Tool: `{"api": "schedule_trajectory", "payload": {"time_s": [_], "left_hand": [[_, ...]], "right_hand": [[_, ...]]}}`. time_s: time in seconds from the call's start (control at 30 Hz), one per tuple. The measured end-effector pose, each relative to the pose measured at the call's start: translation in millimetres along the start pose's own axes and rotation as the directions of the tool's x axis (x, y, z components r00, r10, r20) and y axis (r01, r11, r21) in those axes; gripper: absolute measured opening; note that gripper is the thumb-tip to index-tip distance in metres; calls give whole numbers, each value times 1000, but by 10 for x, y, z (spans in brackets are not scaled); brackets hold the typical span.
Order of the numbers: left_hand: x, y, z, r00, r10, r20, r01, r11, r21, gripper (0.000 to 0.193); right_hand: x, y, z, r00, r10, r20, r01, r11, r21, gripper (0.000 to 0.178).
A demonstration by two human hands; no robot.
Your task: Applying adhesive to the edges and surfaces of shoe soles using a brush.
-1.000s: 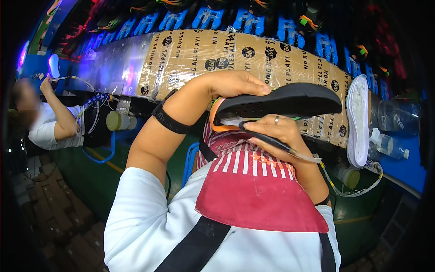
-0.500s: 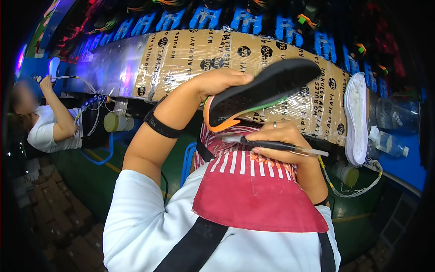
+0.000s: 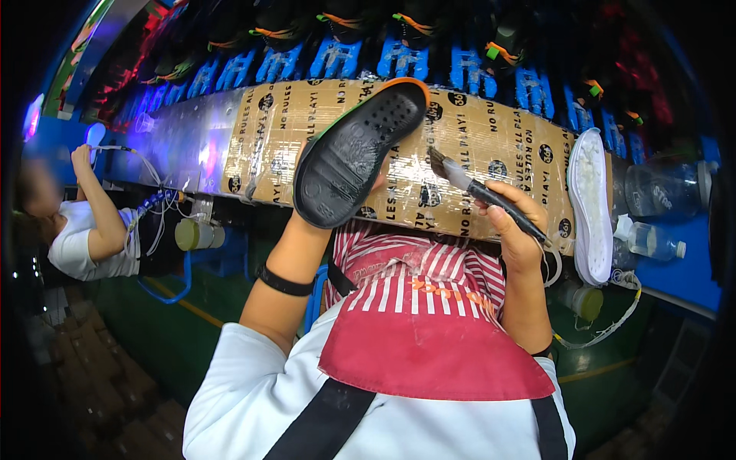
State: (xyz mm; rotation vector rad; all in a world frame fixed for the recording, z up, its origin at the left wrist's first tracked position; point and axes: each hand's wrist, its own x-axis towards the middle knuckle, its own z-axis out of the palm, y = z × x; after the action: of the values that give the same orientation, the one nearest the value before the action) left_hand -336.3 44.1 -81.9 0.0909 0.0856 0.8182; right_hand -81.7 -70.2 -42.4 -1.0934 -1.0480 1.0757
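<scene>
My left hand [image 3: 381,175] grips a black shoe sole [image 3: 356,153] with an orange and green edge from behind. The sole hides most of its fingers. Raised over the cardboard-covered bench, the sole slants with its perforated end up and to the right. My right hand [image 3: 520,224] is closed round a brush [image 3: 461,179] with a dark handle and a thin tube at its rear. The bristles point up and left, a short gap to the right of the sole.
A white sole [image 3: 592,211] lies at the right end of the cardboard [image 3: 491,146]. Beyond it are a clear jar [image 3: 663,189] and a plastic bottle [image 3: 657,241]. Blue racks [image 3: 402,60] with dark shoes line the far side. Another person [image 3: 96,218] works at the left.
The sole has turned over in my left hand, its perforated end swinging from lower left to upper right. My right hand has moved right, and the brush now points up and left.
</scene>
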Motion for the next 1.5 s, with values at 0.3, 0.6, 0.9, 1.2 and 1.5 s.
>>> {"api": "schedule_trajectory", "payload": {"time_s": [0.3, 0.6, 0.9, 1.2, 1.5], "left_hand": [[-319, -407, 23, 980, -56, -193, 92, 979, 184, 71], [-234, -694, 80, 987, -28, -160, 49, 990, 129, 78], [-239, -891, -40, 969, -158, -188, 175, 982, 77, 80], [-207, -883, -129, 955, -87, -285, 119, 988, 98, 79], [-231, -952, -197, 943, -148, -297, 223, 946, 237, 81]], "right_hand": [[80, -65, 175, 995, 75, -65, -74, 997, 24, 28], [182, -221, 515, 995, 5, -98, -4, 1000, 12, 22], [357, -26, 634, 851, -411, -326, 272, 877, -396, 21], [228, -127, 663, 895, -443, -51, 395, 840, -372, 22], [306, -204, 637, 865, -501, -12, 401, 705, -585, 24]]}}
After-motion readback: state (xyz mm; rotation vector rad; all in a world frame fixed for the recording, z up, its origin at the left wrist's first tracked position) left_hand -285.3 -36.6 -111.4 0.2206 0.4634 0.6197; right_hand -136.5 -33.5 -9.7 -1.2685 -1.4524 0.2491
